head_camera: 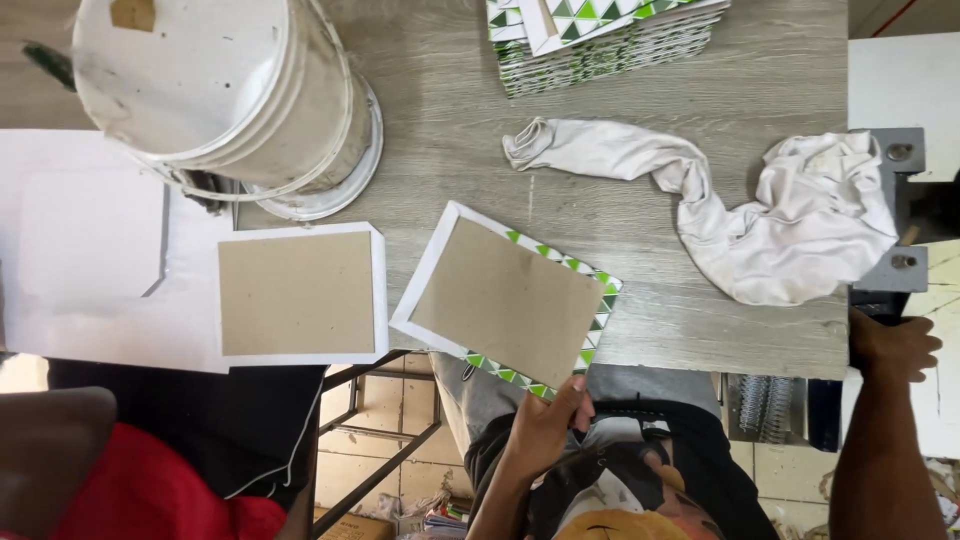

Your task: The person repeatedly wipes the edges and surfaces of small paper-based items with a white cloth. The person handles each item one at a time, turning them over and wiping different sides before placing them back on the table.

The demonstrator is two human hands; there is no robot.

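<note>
A brown cardboard board on green-and-white triangle-patterned paper (505,300) lies tilted at the table's near edge and hangs over it a little. My left hand (545,425) pinches its near corner between thumb and fingers. My right hand (893,347) is at the table's right corner, just under a grey metal bracket (897,268). Its fingers curl over something dark there, which I cannot make out. A second cardboard board on plain white paper (298,293) lies flat to the left, untouched.
A white bucket (215,85) stands at the back left beside white sheets (90,250). A crumpled white rag (780,215) lies to the right. Patterned covers (600,35) are stacked at the back. Wire binding coils (765,405) hang below the table. A person in red (140,495) is at lower left.
</note>
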